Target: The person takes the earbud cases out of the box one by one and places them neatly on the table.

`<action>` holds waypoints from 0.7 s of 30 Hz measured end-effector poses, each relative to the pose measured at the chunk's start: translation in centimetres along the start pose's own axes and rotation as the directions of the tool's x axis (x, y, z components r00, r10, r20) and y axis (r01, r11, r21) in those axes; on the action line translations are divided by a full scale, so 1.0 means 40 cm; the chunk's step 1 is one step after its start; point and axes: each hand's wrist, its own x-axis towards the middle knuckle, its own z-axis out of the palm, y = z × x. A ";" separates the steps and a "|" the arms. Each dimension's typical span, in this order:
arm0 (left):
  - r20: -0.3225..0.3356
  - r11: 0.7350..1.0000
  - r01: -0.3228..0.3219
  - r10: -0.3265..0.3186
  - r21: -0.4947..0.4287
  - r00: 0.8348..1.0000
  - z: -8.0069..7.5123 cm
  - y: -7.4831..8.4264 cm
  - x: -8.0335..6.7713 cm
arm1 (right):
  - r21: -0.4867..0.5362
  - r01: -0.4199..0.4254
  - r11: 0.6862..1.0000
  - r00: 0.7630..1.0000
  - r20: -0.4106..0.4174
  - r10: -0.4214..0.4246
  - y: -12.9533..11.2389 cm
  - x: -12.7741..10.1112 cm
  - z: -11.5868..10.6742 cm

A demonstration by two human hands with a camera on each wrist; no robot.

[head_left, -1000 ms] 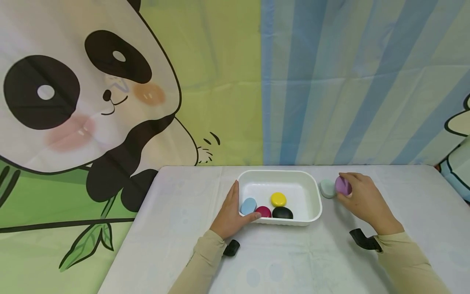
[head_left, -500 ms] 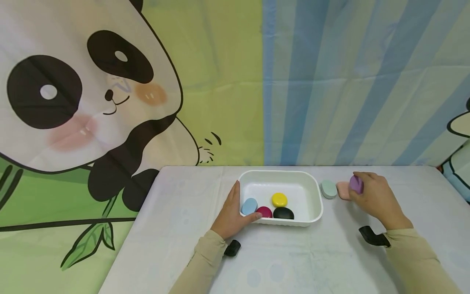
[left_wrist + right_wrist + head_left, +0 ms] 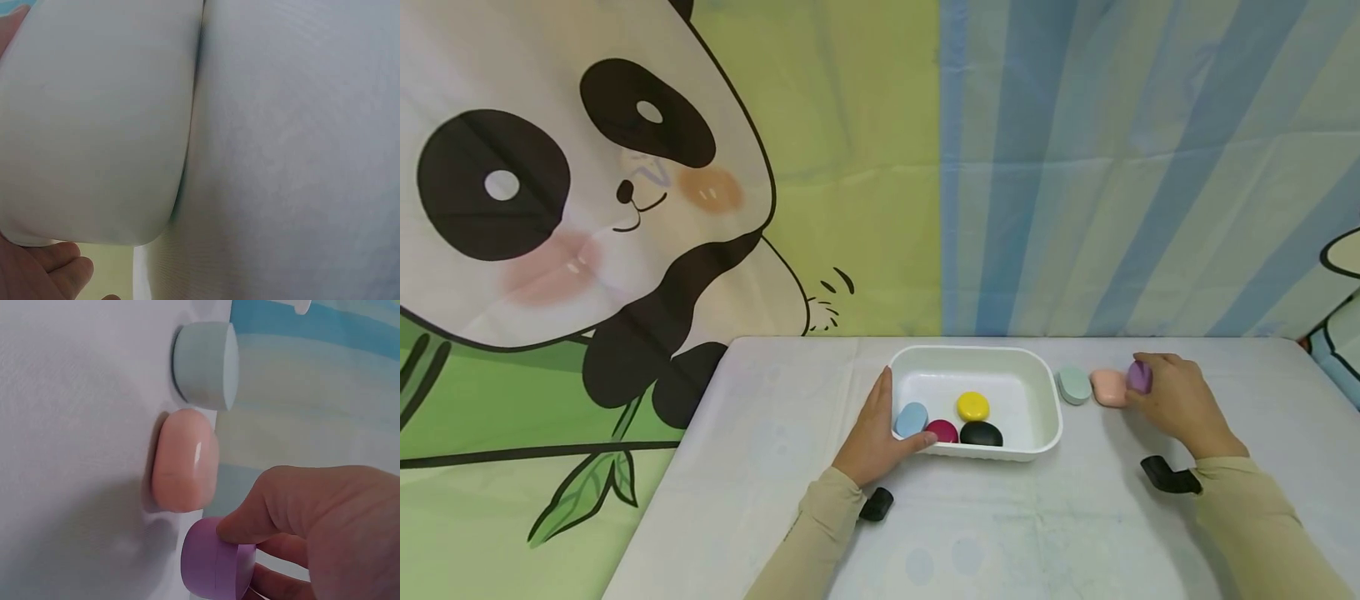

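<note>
Between thumb and fingers, my right hand (image 3: 1183, 408) pinches a small round purple case (image 3: 209, 559), held on its side just above the table. Left of it, a rounded pink case (image 3: 1108, 388) and a pale green oval case (image 3: 1074, 386) stand side by side. My left hand (image 3: 874, 437) grips the front left corner of a white tray (image 3: 1000, 454), thumb over the front rim and fingers along the side. Inside lie a light blue piece (image 3: 911, 419), a magenta one (image 3: 942, 431), a yellow one (image 3: 973, 406) and a black one (image 3: 981, 434).
A white cloth covers the table (image 3: 970, 517). Behind its far edge hangs a printed curtain (image 3: 865, 167) with a panda and blue stripes. Black straps or mounts (image 3: 1168, 475) show at both wrists.
My right hand has moved right with the purple case, away from the pale green one. The pink case now stands in view beside the green case. My left hand keeps its grip on the tray.
</note>
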 end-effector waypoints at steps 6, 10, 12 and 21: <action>0.004 1.000 0.002 -0.002 -0.005 1.000 0.000 0.001 -0.001 | -0.015 0.005 1.000 1.000 0.012 -0.004 0.019 0.002 0.011; 0.007 1.000 0.002 -0.002 0.004 1.000 0.001 -0.001 0.001 | -0.028 0.020 0.999 0.999 0.036 -0.019 0.030 0.004 0.016; 0.006 1.000 0.004 -0.004 0.003 1.000 0.002 -0.001 0.002 | -0.034 0.026 0.999 0.998 0.054 -0.024 0.036 0.006 0.017; 0.005 1.000 0.008 -0.008 -0.001 1.000 0.001 0.003 0.001 | -0.050 0.026 0.998 0.992 0.128 -0.019 0.046 0.014 0.016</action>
